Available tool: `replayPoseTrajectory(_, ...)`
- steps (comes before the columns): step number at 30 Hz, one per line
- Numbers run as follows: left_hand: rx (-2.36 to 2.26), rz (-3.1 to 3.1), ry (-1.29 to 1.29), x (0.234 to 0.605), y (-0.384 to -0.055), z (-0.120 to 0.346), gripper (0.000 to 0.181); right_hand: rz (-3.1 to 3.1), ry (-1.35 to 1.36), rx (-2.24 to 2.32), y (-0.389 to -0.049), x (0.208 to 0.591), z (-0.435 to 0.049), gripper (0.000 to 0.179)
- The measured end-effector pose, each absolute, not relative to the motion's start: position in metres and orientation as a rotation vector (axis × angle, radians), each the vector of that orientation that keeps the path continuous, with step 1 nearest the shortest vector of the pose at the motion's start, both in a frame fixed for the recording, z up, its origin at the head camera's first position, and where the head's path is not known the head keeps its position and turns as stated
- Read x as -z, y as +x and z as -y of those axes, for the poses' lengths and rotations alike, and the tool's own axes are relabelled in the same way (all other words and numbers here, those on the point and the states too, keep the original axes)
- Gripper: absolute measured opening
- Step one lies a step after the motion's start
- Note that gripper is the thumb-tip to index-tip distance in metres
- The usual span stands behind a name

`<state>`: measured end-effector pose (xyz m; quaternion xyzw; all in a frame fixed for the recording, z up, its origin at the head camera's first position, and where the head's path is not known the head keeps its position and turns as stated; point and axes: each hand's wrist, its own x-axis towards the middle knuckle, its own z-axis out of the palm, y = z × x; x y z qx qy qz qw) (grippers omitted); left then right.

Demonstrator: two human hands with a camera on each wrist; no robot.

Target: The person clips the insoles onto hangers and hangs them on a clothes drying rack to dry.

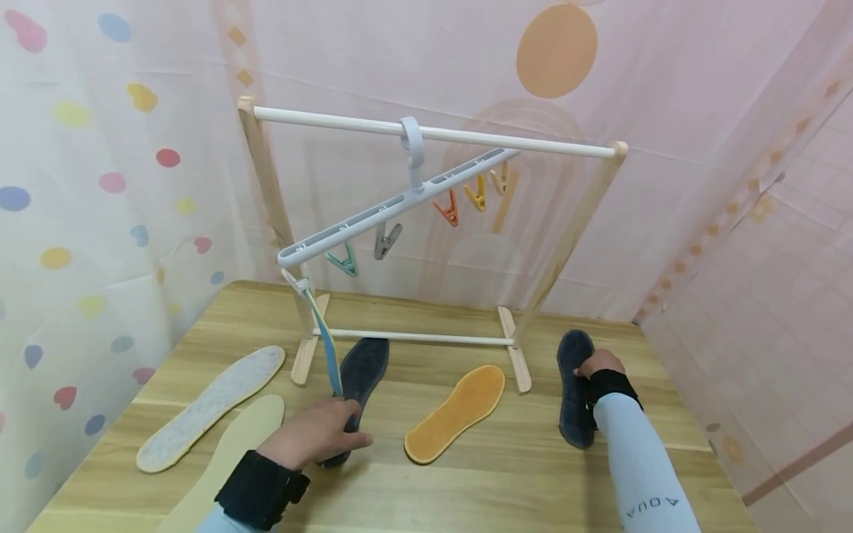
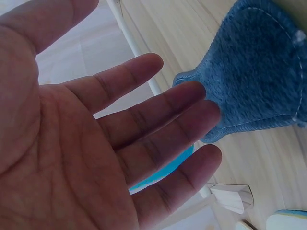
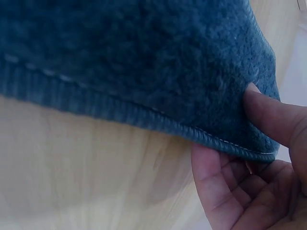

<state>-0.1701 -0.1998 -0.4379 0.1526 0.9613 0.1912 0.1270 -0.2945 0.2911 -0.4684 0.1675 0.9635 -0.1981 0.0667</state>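
Observation:
My right hand (image 1: 600,363) pinches the edge of a dark blue insole (image 1: 574,392) at the right of the table. The right wrist view shows the thumb on the fuzzy face of this insole (image 3: 144,67) and the fingers beneath. My left hand (image 1: 316,433) has its fingers extended, beside the lower end of a light-blue insole (image 1: 328,344) hanging from a white clip (image 1: 298,283). Below that hand lies another dark blue insole (image 1: 365,366), partly covered by it. In the left wrist view, the palm and spread fingers (image 2: 148,112) hold nothing.
A grey hanger (image 1: 393,207) with several coloured clips hooks over the white bar (image 1: 480,138) of a wooden stand. An orange insole (image 1: 453,414) lies at the centre. A grey insole (image 1: 213,407) and a cream insole (image 1: 246,437) lie at left. Curtains stand behind the table.

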Motion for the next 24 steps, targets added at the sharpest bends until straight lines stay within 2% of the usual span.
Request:
replayPoseTrajectory(13,-0.545,-2.811,0.462,0.436,-0.167,0.200,0.042,-2.910,0.506,0.612,-0.295,0.473,-0.286,0.050)
replayPoseTrajectory(24,-0.503,-2.819,0.439,0.424,-0.160,0.203,0.043,-2.959,0.408,0.621,-0.297,0.482,-0.278,0.043)
